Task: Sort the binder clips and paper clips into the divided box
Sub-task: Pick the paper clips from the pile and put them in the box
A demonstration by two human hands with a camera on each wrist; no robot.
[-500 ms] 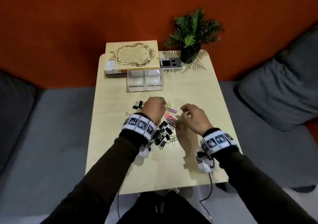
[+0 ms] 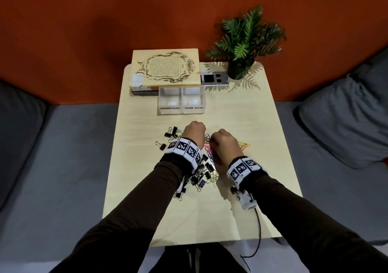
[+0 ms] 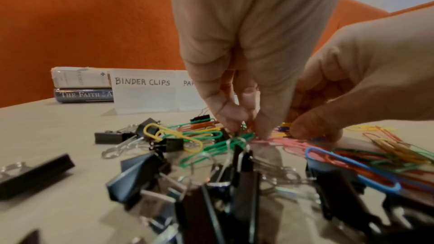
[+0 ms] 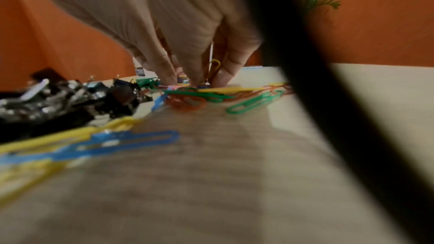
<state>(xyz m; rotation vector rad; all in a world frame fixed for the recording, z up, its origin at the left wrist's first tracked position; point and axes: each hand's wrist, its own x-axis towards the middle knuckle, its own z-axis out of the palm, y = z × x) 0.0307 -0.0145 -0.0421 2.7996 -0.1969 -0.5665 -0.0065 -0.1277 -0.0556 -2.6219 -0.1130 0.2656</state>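
Both hands [image 2: 207, 138] reach into mixed clips [image 2: 202, 173].

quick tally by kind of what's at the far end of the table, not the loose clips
books: 2
divided box: 1
plant: 1
silver device: 1
total: 5

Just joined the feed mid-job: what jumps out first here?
Both hands, the left hand and the right hand, dig fingertips-down into a mixed heap of black binder clips and coloured paper clips mid-table. Behind it, the clear divided box, labelled for binder and paper clips, looks empty.
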